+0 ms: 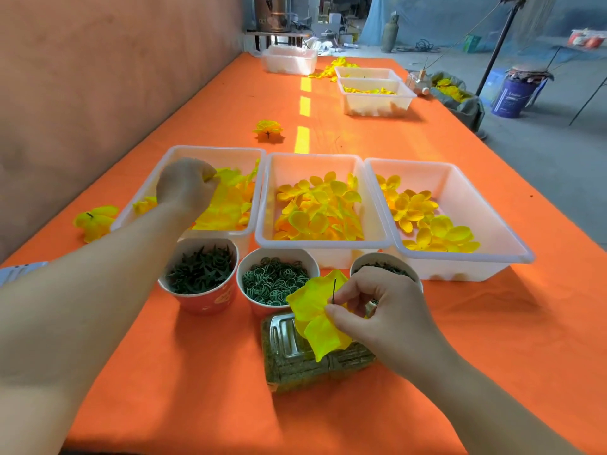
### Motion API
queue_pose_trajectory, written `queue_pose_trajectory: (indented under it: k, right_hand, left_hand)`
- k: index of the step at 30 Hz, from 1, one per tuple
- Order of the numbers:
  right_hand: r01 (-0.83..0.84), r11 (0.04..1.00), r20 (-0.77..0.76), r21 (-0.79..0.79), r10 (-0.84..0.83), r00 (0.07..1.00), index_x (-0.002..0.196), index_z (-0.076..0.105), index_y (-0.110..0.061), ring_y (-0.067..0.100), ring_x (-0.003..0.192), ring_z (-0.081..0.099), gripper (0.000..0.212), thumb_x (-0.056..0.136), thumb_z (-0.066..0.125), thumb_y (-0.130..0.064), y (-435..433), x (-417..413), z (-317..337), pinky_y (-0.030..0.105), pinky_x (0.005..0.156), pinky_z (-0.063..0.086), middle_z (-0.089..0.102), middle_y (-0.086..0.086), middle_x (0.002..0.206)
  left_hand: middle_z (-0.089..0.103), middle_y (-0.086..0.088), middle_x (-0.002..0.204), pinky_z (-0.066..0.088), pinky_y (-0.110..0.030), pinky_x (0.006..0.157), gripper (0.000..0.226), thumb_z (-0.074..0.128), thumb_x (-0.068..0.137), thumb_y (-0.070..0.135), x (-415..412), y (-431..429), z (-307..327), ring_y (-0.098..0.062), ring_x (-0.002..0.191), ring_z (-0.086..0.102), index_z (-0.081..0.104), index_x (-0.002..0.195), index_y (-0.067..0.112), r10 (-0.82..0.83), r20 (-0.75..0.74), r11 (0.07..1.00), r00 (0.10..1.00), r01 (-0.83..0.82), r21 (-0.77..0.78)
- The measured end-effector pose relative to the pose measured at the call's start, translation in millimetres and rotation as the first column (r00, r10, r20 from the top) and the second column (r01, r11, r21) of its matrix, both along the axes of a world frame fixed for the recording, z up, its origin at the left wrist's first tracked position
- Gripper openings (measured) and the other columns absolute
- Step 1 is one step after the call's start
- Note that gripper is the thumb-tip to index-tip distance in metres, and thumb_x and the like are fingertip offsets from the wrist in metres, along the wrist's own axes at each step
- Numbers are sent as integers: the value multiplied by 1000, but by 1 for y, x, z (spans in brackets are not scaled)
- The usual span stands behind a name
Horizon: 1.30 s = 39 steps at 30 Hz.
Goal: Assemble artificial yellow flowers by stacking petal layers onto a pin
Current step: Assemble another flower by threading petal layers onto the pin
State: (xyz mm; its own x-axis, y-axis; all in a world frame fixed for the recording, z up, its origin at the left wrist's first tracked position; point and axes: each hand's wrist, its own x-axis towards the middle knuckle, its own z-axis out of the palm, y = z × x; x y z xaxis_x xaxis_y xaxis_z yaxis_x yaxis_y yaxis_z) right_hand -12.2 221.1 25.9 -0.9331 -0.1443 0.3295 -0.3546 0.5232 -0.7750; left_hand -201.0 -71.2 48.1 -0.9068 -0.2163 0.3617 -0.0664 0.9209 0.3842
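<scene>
Pin [334, 290] stands near upright, tip up, through yellow petal layer [315, 323], pinched by right hand [377, 310]; left hand [185, 187] curls into left bin [197, 149], grip unclear.

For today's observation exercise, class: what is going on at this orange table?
A person is building a yellow flower. The right hand pinches a pin with a petal layer already on it, in front of the cups. The left hand reaches into the left tray, down among its petals; whether it grips one is hidden.
</scene>
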Motion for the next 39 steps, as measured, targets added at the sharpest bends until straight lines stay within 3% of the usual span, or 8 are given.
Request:
queue_pose_trajectory:
  k: [3, 6, 12, 16, 18, 23, 27, 39]
  right_hand:
    - [-6, 1000, 22, -19, 6, 1000, 64, 67, -31, 12, 66, 57, 24, 73, 84, -17, 1, 1, -1, 19, 59, 41, 57, -11, 63]
    - [-10, 999, 51, -50, 13, 999, 67, 69, -29, 10, 64, 56, 20, 75, 83, -17, 1, 4, -3, 20, 59, 42, 57, -10, 62]
    - [2, 999, 19, -46, -2, 1000, 64, 65, -37, 11, 64, 58, 29, 73, 84, -17, 1, 5, -4, 29, 61, 47, 58, -8, 63]
    - [21, 1000, -16, -22, -21, 1000, 61, 62, -42, 10, 68, 58, 29, 70, 82, -22, 0, 3, -4, 30, 62, 47, 62, -10, 73]
    - [27, 999, -26, -19, -27, 999, 61, 62, -42, 10, 68, 59, 26, 69, 81, -26, 0, 2, -4, 32, 61, 48, 62, -10, 71]
    - [24, 998, -6, -53, -24, 1000, 62, 65, -40, 11, 67, 59, 20, 68, 80, -28, -1, 2, -5, 39, 62, 50, 61, -10, 67]
    - [33, 999, 33, -27, -32, 999, 61, 68, -36, 10, 66, 59, 23, 70, 83, -21, 0, -1, -7, 36, 64, 50, 62, -6, 61]
    - [11, 999, 51, -39, -9, 999, 59, 64, -37, 8, 60, 53, 27, 73, 81, -21, 0, -4, -10, 30, 59, 44, 57, -7, 58]
  left_hand:
    - [68, -14, 86, 48, -36, 71, 13, 71, 86, 17, 23, 11, 23, -27, 79, 62, 75, 93, 7, -18, -198, 926, 980, 91, 367]
    - [70, -3, 76, 55, -29, 65, 11, 74, 85, 10, 67, 41, 37, -13, 65, 66, 75, 85, 20, -235, -159, 642, 959, 276, 715]
    - [78, -4, 81, 57, -25, 59, 10, 74, 85, 10, 149, 93, 24, -15, 69, 72, 81, 83, 18, -568, -78, 418, 819, 370, 830]
    - [79, -5, 89, 61, -44, 81, 14, 72, 78, 27, 166, 104, 16, -25, 87, 75, 82, 88, 23, -595, -88, 417, 799, 401, 816]
    - [78, -4, 85, 59, -52, 81, 12, 71, 80, 31, 167, 107, 14, -31, 87, 74, 81, 88, 29, -531, -129, 501, 838, 433, 749]
    - [67, 10, 77, 47, -32, 69, 16, 79, 83, 18, 161, 104, 17, -10, 74, 62, 76, 73, 30, -376, -319, 694, 870, 493, 525]
    - [71, 7, 93, 52, -28, 78, 7, 80, 82, 13, 176, 119, 16, -6, 91, 65, 80, 85, 19, -506, -314, 702, 803, 595, 390]
    - [73, -1, 91, 55, -34, 71, 19, 74, 76, -6, 188, 114, 11, -14, 85, 70, 79, 88, 8, -670, -354, 646, 653, 747, 155]
